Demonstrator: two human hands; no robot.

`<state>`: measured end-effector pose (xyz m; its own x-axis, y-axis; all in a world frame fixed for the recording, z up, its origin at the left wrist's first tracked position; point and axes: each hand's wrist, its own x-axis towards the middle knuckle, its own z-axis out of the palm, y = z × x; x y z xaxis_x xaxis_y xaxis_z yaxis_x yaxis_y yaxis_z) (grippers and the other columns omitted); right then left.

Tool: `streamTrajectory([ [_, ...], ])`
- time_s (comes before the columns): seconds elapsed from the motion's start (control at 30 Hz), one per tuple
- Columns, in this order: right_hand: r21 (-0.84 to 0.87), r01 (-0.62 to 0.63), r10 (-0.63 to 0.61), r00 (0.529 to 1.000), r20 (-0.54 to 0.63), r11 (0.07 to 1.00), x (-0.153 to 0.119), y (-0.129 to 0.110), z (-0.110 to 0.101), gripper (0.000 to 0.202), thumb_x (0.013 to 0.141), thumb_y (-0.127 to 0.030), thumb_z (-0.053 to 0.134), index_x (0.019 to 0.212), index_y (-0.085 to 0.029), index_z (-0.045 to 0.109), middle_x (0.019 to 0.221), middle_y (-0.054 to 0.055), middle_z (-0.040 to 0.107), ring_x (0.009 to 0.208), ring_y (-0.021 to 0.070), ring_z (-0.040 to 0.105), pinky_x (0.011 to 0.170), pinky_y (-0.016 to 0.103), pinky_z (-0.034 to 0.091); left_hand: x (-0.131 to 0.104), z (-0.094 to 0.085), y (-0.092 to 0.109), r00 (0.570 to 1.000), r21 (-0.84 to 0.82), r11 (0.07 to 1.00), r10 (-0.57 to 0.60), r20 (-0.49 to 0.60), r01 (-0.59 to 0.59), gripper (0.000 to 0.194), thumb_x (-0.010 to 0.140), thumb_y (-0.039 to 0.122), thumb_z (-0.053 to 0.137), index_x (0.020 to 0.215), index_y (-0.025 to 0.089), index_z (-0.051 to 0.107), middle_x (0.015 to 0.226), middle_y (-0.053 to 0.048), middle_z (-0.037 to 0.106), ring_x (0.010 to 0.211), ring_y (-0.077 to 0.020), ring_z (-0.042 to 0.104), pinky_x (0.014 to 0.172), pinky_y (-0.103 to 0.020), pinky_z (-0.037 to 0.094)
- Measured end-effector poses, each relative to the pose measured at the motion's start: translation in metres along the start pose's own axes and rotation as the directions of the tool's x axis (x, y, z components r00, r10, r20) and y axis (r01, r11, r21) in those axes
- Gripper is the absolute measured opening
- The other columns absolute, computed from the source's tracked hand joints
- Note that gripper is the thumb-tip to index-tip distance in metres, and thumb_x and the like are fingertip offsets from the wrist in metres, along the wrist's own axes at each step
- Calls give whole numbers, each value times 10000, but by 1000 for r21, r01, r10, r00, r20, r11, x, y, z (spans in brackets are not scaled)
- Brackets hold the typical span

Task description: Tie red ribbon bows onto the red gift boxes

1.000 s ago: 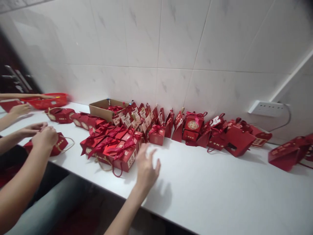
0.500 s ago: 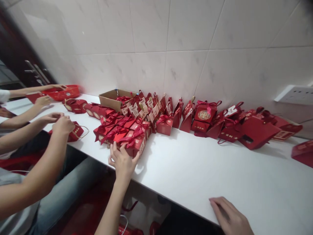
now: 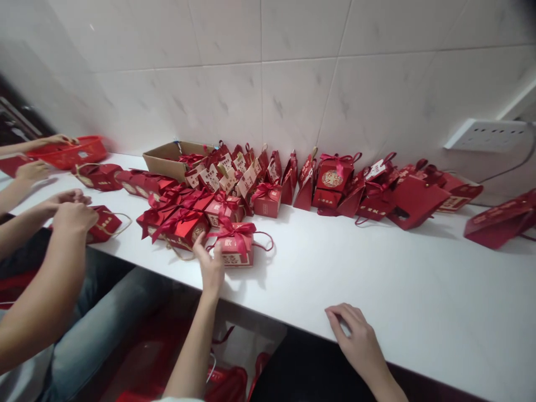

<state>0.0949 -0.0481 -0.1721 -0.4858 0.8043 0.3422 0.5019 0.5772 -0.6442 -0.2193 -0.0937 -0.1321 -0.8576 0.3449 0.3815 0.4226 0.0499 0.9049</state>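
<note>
A small red gift box (image 3: pixel 239 258) with a crimson ribbon bow stands on the white table, its cord loop sticking out to the right. My left hand (image 3: pixel 211 269) is at its left side, fingers apart and nothing gripped; whether the thumb touches the box I cannot tell. Just beyond those fingers lies a cluster of ribboned red gift boxes (image 3: pixel 184 229). My right hand (image 3: pixel 355 335) rests at the table's near edge, thumb and fingertips brought together with nothing visible in them.
Tent-shaped red boxes (image 3: pixel 305 187) line the wall beside an open cardboard box (image 3: pixel 161 162). A socket strip (image 3: pixel 488 135) is at right. On the left, a co-worker's hands (image 3: pixel 73 209) work at a red box (image 3: pixel 104 224); other hands are near a red basket (image 3: pixel 90 151).
The nearest gift box now stands apart from the cluster, to its right, with its cord loop showing. My left hand has loosened beside it. The whole view has shifted to the right.
</note>
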Motion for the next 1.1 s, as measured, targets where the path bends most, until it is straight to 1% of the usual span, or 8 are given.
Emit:
streamTrajectory([
  [0.23,66,-41,38,999,35,997,5,-3,-6,237,908,-334,443,766,-216,592,744,39,644,729,191,610,668,318,515,-34,20,9,940,-112,986,-82,332,125,586,748,477,576,1216,169,407,1184,-133,513,1124,-251,516,965,-393,419],
  [0.3,183,-115,111,993,32,976,6,-6,-11,228,908,-366,437,863,-207,595,815,54,655,778,190,623,704,314,524,-55,25,20,868,-147,974,-78,490,171,616,751,450,589,1260,184,365,1197,-135,506,1131,-257,517,941,-408,442],
  [0.43,418,-174,186,982,13,892,4,-13,-22,393,873,-522,430,1038,-178,526,849,65,630,759,187,618,697,303,523,-90,30,49,656,-174,962,-8,755,213,611,793,367,588,1317,233,304,1244,-126,474,1146,-243,514,891,-388,489],
  [0.57,431,-260,289,957,-1,864,0,-23,-37,399,834,-588,445,842,-193,500,717,12,569,656,162,563,626,274,498,-106,33,72,514,-186,982,140,846,38,225,860,311,508,1064,226,546,1236,-96,463,1164,-222,493,862,-347,510],
  [0.7,271,-281,334,925,-178,921,-2,-35,-52,270,862,-473,464,835,-205,479,733,9,541,676,160,557,635,281,494,-109,32,82,571,-169,930,336,749,-326,135,875,234,475,871,200,605,1072,-80,540,1034,-198,546,810,-337,502],
  [0.8,63,-148,160,931,-327,987,-3,-46,-59,274,845,-436,505,982,-199,505,1008,95,526,988,245,545,837,408,485,-108,24,90,639,-91,868,427,640,-488,107,849,219,515,816,192,613,891,-59,565,852,-177,556,705,-297,474],
  [0.9,-2,7,-7,977,-215,1000,0,-54,-58,410,829,-464,536,1150,-212,493,1308,138,368,1280,321,346,994,507,393,-108,12,101,589,-77,926,297,752,-369,165,868,246,486,738,188,570,661,-2,550,586,-110,512,548,-223,419],
  [1.1,-39,5,-4,999,38,999,10,-50,-46,562,821,-435,568,1313,-226,396,1401,132,318,1346,324,269,1042,543,359,-113,-4,108,305,142,970,-198,931,197,324,879,423,454,656,189,484,460,36,567,413,-82,494,443,-180,372],
])
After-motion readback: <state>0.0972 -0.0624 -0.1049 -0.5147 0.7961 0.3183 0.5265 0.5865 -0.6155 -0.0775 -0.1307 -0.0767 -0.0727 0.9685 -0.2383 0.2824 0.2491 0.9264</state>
